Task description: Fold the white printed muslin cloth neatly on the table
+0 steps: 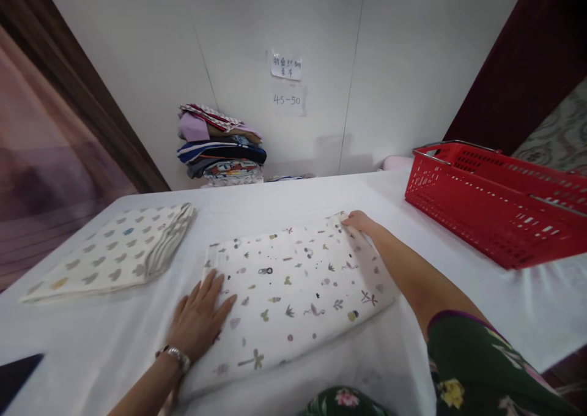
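A folded white cloth (293, 287) printed with small plants and birds lies in front of me on the white table (284, 199). My left hand (199, 315) rests flat on its near left edge, fingers spread, a watch on the wrist. My right hand (360, 221) reaches to the cloth's far right corner, fingers curled onto the edge; whether they pinch it I cannot tell.
A second folded cloth (114, 251) with a cloud print lies at the left. A red plastic basket (495, 199) stands at the right. A stack of folded fabrics (222, 147) sits against the white wall, under two paper notes (287, 82).
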### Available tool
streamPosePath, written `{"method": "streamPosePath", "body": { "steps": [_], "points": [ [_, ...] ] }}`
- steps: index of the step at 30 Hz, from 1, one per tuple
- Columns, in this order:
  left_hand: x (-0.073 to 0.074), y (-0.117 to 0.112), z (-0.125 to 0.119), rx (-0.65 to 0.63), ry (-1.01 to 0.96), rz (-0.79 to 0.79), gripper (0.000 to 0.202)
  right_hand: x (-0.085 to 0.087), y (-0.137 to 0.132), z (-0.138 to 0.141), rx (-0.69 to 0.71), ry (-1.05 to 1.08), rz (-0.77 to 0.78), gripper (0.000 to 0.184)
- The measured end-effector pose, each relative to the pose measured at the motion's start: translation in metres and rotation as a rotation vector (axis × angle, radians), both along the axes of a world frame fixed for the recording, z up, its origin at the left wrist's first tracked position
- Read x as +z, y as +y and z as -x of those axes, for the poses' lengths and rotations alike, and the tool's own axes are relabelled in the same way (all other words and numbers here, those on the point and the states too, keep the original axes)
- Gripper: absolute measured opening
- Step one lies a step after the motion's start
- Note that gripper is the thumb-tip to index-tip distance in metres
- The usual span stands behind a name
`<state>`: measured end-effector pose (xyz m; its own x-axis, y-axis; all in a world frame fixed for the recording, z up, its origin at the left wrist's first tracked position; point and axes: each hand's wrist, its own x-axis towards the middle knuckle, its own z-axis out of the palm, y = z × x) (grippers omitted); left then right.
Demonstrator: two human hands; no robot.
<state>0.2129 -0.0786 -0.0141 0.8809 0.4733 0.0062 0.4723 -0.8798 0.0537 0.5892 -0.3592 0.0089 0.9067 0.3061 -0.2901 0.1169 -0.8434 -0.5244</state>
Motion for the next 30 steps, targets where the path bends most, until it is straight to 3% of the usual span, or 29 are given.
{"method": "streamPosePath", "body": {
  "steps": [5, 9, 13, 16, 23, 30],
  "points": [
    [-0.002, 0.001, -0.001, 0.006, 0.002, 0.004, 0.054, 0.006, -0.012, 0.004, 0.037, 0.106, -0.038, 0.042],
    [-0.005, 0.001, 0.000, 0.023, 0.013, 0.028, 0.059, 0.009, -0.039, 0.013, 0.118, 0.265, -0.046, 0.044],
    [-0.004, -0.002, 0.000, 0.054, 0.002, 0.050, 0.062, 0.003, -0.068, 0.025, 0.176, 0.363, -0.153, 0.049],
    [-0.002, -0.004, -0.001, 0.084, -0.003, 0.100, 0.062, -0.003, -0.080, 0.032, 0.148, 0.322, -0.229, 0.053],
    [0.014, 0.009, -0.013, 0.138, -0.108, 0.329, 0.051, -0.009, -0.070, 0.031, -0.022, 0.241, -0.197, 0.059],
    [0.022, 0.047, -0.052, 0.432, -0.186, 0.414, 0.045, -0.015, -0.040, 0.013, -0.124, 0.225, -0.302, 0.066]
  ]
}}
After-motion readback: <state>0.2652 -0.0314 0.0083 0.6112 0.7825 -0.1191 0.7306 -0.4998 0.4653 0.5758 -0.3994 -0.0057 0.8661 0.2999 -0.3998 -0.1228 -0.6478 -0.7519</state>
